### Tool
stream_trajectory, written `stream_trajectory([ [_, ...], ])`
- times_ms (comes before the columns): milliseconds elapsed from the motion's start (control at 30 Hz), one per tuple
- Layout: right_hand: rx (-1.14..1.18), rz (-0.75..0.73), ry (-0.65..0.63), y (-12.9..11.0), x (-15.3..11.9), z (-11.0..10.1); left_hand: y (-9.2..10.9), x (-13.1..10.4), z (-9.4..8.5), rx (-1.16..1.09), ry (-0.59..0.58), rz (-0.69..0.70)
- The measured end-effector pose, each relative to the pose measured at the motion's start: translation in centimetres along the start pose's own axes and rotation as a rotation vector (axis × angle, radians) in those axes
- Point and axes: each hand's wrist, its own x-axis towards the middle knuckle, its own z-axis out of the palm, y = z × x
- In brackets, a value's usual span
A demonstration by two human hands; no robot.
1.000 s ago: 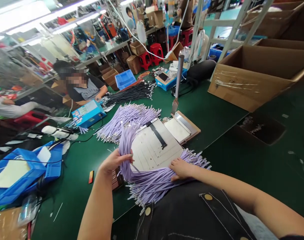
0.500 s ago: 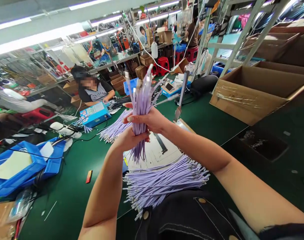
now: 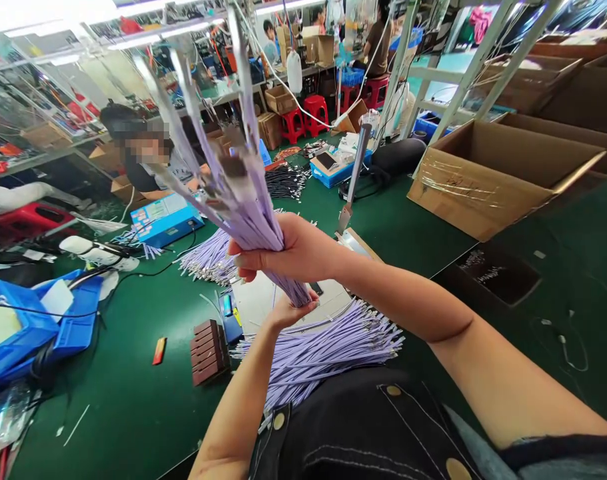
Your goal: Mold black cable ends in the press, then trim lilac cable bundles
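Note:
My right hand (image 3: 303, 250) is closed around the middle of a bundle of lilac cables (image 3: 253, 223), which leans up and to the left. Silvery connectors at its upper end fan apart, blurred. Beneath the bundle's lower end lies my left hand (image 3: 289, 313), palm up and touching the cable ends, its fingers stretched out and partly hidden. A large pile of the same lilac cables (image 3: 333, 350) lies close to my body. Another lilac cable pile (image 3: 208, 257) rests farther back, left of the bundle.
A brown grooved block (image 3: 209, 353) and a red lighter-like piece (image 3: 159, 351) lie on the green table (image 3: 133, 407). Blue trays (image 3: 78, 327) stand at left, a blue box (image 3: 166, 220) near a co-worker (image 3: 148, 160). An upright metal bar (image 3: 357, 167) and cardboard box (image 3: 483, 193) stand right.
My left hand has slid down from around the bundle to beneath its lower end. The bundle has come nearer and tipped left, still in my right hand. The view has shifted slightly.

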Motion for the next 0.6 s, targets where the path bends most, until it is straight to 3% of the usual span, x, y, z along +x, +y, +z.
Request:
stream_trajectory([
  [133,-0.070,-0.081,0.132,-4.4,-0.1,0.1,-3.6,-0.7,-1.2,-0.101,0.212,-0.082],
  [233,-0.126,-0.170,0.230,-7.2,-0.6,-0.5,-5.5,-1.5,-3.6,-0.187,0.396,-0.104],
  [300,-0.126,-0.221,0.258,-7.9,-0.9,-1.2,-5.5,-1.9,-5.5,-0.269,0.534,-0.101],
  [367,-0.110,-0.188,0.279,-7.1,-1.0,-2.0,-4.3,-2.3,-7.4,-0.340,0.646,-0.076],
  [467,-0.120,0.002,0.281,-3.6,-0.8,-2.9,-0.4,-2.5,-8.8,-0.507,0.744,0.076],
  [600,-0.215,0.124,0.279,2.1,-0.2,-3.1,5.7,-2.2,-7.4,-0.534,0.660,0.329],
])
